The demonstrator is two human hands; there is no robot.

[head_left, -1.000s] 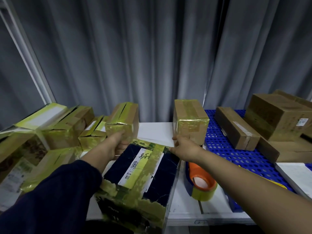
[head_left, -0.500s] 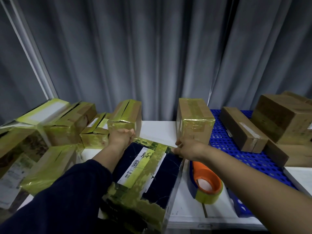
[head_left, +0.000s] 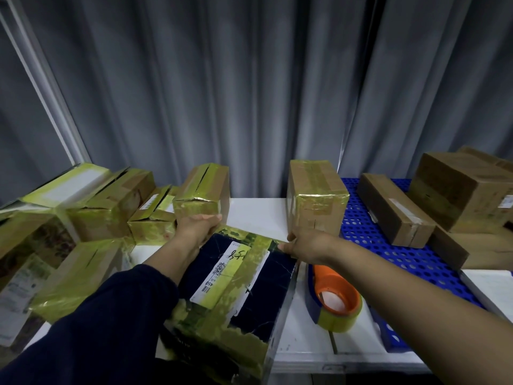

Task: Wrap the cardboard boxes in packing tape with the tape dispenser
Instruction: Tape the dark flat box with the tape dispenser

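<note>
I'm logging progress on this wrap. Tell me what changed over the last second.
Little. The left hand slid slightly right along the far edge of the dark box, ending at its far-left corner. The right hand kept its grip on the far-right corner. Nothing was let go, and the box barely shifted. The tape dispenser stayed lying on the table, untouched.
</note>
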